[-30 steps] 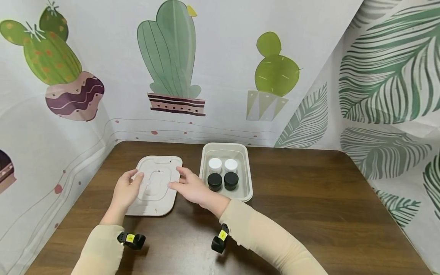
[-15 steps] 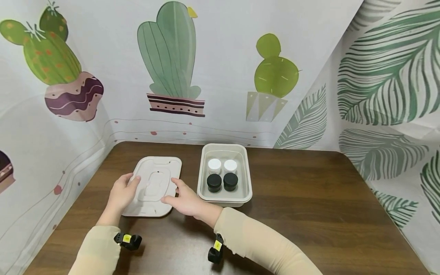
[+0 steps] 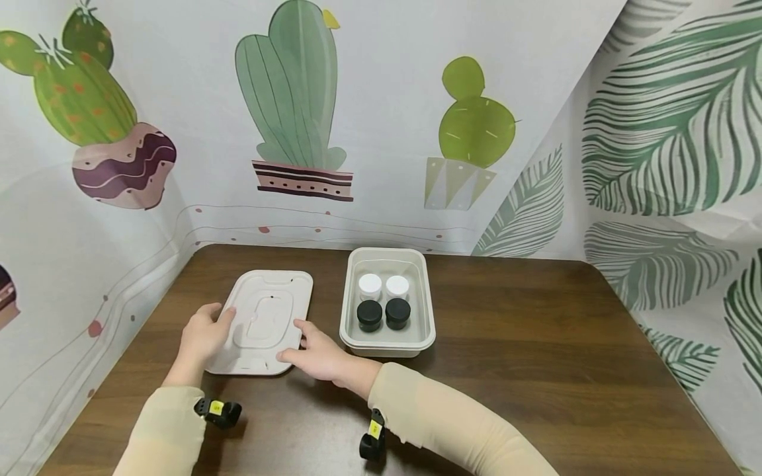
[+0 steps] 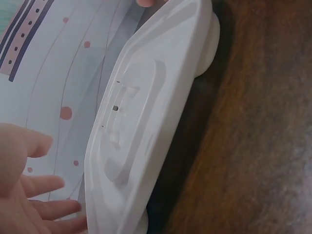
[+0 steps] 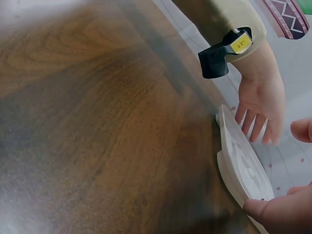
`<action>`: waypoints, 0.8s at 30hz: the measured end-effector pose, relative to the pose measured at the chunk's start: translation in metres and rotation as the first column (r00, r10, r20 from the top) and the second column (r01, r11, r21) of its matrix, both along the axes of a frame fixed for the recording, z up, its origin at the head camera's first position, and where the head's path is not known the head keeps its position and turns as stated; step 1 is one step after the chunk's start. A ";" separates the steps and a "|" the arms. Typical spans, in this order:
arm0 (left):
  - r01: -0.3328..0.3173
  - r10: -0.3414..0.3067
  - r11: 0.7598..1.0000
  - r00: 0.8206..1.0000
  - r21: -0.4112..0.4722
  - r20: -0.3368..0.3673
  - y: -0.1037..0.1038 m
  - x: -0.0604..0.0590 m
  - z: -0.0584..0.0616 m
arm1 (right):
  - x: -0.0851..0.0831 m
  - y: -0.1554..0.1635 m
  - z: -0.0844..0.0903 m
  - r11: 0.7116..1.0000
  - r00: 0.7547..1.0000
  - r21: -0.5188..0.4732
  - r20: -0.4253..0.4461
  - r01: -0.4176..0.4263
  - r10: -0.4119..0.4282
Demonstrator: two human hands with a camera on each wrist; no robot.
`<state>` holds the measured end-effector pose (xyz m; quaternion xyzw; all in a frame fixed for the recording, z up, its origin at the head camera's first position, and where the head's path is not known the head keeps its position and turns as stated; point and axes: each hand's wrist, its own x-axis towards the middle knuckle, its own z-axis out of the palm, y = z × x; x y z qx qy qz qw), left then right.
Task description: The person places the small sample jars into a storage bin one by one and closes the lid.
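Fingers of your left hand (image 3: pixel 201 335) lie relaxed and nearly straight against the left edge of the white lid (image 3: pixel 262 321); your right hand (image 3: pixel 315 354), likewise loosely extended, touches its near right edge. Lid lies on the table (image 3: pixel 536 344), beside the tray (image 3: pixel 387 344).
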<state>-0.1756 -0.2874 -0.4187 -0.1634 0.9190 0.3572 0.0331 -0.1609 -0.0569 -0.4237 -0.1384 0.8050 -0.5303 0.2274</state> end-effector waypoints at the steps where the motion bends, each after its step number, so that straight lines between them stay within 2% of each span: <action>1: 0.006 -0.006 1.000 1.000 -0.005 0.010 -0.001 0.000 0.000 | 0.000 0.000 -0.001 1.000 1.000 -0.006 0.006 0.001 -0.001; 6: 0.022 -0.023 1.000 0.999 0.007 0.039 -0.004 0.000 -0.001 | 0.000 0.000 -0.002 0.998 0.998 -0.052 0.051 0.025 -0.022; 13: -0.014 0.011 0.999 0.999 0.053 0.043 -0.005 0.001 0.001 | -0.002 0.000 0.000 0.997 0.997 -0.062 0.061 0.048 -0.044; 18: -0.035 0.032 0.994 0.999 0.100 0.030 -0.006 0.003 0.008 | -0.001 0.002 0.001 0.993 0.995 -0.096 0.089 0.062 -0.054; 24: -0.052 0.055 0.991 0.998 0.126 -0.026 -0.004 0.004 0.016 | -0.002 0.003 0.001 0.990 0.993 -0.114 0.093 0.088 -0.078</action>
